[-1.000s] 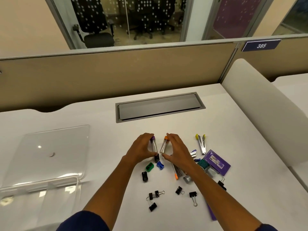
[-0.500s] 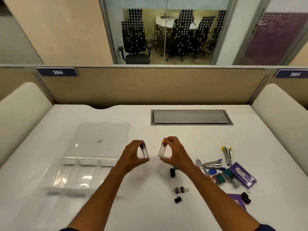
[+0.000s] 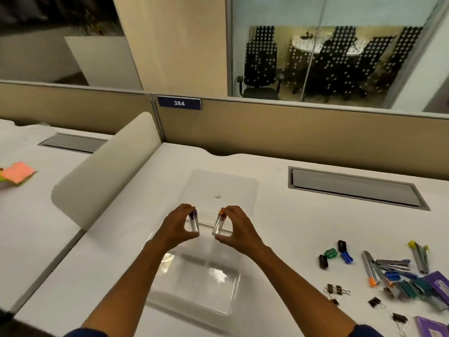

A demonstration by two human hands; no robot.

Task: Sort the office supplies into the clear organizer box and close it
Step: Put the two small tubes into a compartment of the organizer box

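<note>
The clear organizer box (image 3: 194, 285) lay open on the desk (image 3: 279, 239) and looked empty, its lid (image 3: 222, 188) flat behind it. Above it, the left hand (image 3: 178, 227) pinched a purple-capped tube (image 3: 193, 222) and the right hand (image 3: 237, 228) an orange-capped tube (image 3: 219, 223). The staplers (image 3: 391, 263), binder clips (image 3: 336, 289) and sharpeners (image 3: 331, 253) were unsorted at the right, so most work was left.

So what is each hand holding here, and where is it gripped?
Left hand pinches a purple-capped clear tube by its two ends; right hand holds an orange-capped clear tube likewise, both above the clear organizer box.
</note>
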